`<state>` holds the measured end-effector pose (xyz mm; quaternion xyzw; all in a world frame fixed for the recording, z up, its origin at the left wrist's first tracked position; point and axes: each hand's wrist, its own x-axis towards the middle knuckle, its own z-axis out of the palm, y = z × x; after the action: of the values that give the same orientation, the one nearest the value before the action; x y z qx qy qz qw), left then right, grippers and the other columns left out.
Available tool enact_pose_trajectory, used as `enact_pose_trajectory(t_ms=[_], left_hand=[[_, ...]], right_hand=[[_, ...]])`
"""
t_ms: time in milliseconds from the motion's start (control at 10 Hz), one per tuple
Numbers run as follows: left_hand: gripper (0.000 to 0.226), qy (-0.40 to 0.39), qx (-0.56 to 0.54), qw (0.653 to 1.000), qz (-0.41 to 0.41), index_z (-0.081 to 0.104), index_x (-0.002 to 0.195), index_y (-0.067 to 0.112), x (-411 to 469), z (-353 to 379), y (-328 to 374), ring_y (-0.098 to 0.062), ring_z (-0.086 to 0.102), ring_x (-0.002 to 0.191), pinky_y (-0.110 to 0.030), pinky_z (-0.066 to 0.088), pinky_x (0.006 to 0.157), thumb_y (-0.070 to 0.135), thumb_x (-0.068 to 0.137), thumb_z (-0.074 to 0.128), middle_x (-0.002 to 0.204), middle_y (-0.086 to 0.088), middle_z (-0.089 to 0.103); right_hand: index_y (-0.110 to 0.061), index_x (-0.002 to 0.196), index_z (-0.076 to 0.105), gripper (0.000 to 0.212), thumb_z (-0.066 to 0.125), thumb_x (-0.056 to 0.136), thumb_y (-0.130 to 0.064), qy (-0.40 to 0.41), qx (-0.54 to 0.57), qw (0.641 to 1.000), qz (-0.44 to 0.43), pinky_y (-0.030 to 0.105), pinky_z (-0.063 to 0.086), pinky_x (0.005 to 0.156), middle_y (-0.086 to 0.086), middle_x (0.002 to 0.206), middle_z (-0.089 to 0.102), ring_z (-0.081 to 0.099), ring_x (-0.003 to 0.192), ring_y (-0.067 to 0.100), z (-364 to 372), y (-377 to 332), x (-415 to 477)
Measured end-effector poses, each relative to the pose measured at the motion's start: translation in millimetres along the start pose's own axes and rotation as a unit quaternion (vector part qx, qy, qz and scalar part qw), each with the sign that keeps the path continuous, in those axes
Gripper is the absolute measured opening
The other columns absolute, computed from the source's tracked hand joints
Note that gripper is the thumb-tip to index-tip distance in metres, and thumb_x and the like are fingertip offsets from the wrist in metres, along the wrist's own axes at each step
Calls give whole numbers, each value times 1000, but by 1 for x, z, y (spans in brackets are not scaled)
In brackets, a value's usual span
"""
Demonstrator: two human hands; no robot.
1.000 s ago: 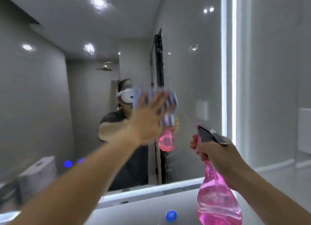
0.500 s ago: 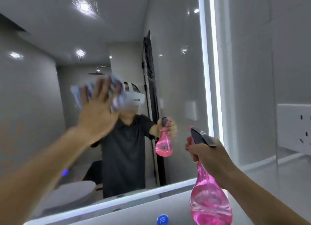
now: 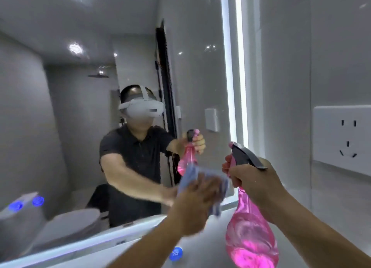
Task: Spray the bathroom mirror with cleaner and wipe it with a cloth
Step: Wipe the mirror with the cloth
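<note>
The large wall mirror (image 3: 66, 127) fills the left and middle of the view, with lit strips along its right and bottom edges. My left hand (image 3: 195, 205) presses a light blue cloth (image 3: 191, 176) flat against the glass near the mirror's lower right corner; the hand and cloth are motion-blurred. My right hand (image 3: 255, 179) grips the neck of a pink spray bottle (image 3: 252, 235) with a dark grey trigger head (image 3: 244, 154), held upright just right of the cloth, a little off the glass. The mirror reflects a person with a headset, the bottle and the cloth.
A white wall socket plate (image 3: 343, 139) sits on the grey tiled wall at right. A blue bottle cap (image 3: 176, 253) shows below the mirror's bottom edge. Reflected in the glass are a toilet and two blue lights at lower left.
My left hand with the cloth swept from the mirror's middle to the upper left, then down to the lower right corner. The spray bottle has stayed in about the same place.
</note>
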<state>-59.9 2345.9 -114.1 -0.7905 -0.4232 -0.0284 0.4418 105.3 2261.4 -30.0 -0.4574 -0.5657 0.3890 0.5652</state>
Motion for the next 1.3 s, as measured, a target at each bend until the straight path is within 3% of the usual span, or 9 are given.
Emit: enact_pose_trajectory(t_ms=[200, 300, 400, 600, 900, 1000, 1100, 1200, 1300], left_hand=[[69, -33, 66, 996, 43, 57, 129, 33, -57, 28, -3, -15, 28, 143, -49, -1, 114, 46, 62, 65, 140, 8, 51], [69, 120, 22, 989, -87, 32, 143, 25, -35, -26, -82, -19, -2, 148, -51, -1, 115, 33, 76, 44, 150, -5, 36], [62, 227, 20, 940, -255, 23, 148, 14, 19, -102, -180, -32, 17, 145, -63, 6, 111, 33, 90, 33, 154, -18, 28], [64, 206, -13, 897, -391, 5, 151, 29, 144, -202, -282, -28, -10, 147, -56, -12, 113, 56, 95, 17, 161, -8, -7], [64, 162, 70, 972, -155, 4, 152, 26, 166, -101, -103, -27, 2, 148, -55, -9, 113, 52, 94, 3, 161, -7, 7], [62, 6, -3, 998, -64, 35, 140, 31, 89, -25, 11, -6, 38, 135, -31, 13, 115, 60, 86, 27, 143, 8, 49], [34, -105, 19, 994, -36, 46, 111, 70, 20, 62, 74, 22, 41, 120, -34, 17, 116, 73, 77, 47, 116, 55, 45], [33, -178, 70, 980, -51, 33, 103, 80, -28, 85, 55, 17, 20, 136, -56, -4, 118, 55, 98, 13, 116, 66, 20], [50, -183, 89, 975, 87, 62, 124, 32, -58, 33, 5, -12, 50, 129, -48, -2, 116, 35, 74, 54, 134, 15, 58]], right_hand=[[7, 81, 58, 19, 48, 65, 7, -27, -10, 999, 14, 32, 41, 58, 18, 77, 57, 50, 67, 23, -10, 2, -6], [12, 94, 55, 30, 48, 66, 6, -19, -1, 1000, 18, 38, 41, 66, 15, 77, 52, 49, 74, 26, -13, -8, 2], [9, 88, 57, 19, 49, 72, 4, -13, 7, 1000, 3, 31, 42, 61, 13, 75, 51, 48, 70, 21, -14, -19, 10], [-1, 75, 58, 8, 51, 76, 3, -20, 19, 999, -16, 12, 39, 40, -1, 55, 51, 44, 49, 7, -30, -5, 14], [1, 78, 59, 6, 53, 74, 2, 31, -14, 999, -25, 16, 40, 45, 6, 63, 52, 47, 56, 11, -37, 28, 1], [-10, 54, 56, 22, 50, 68, 5, 25, 2, 1000, -16, 17, 35, 41, -1, 51, 48, 42, 47, 6, -33, 28, -8], [-2, 75, 61, 11, 53, 70, 4, 3, 10, 1000, 5, 17, 38, 43, 9, 66, 53, 46, 54, 10, -29, 31, -18], [-6, 70, 63, 15, 53, 67, 4, 11, 13, 1000, -3, 16, 39, 41, 1, 59, 60, 50, 50, 8, -28, 33, -25], [-7, 67, 63, 17, 53, 67, 7, 14, 5, 1000, -9, 28, 43, 55, 9, 67, 66, 56, 65, 18, -18, 25, -32]])
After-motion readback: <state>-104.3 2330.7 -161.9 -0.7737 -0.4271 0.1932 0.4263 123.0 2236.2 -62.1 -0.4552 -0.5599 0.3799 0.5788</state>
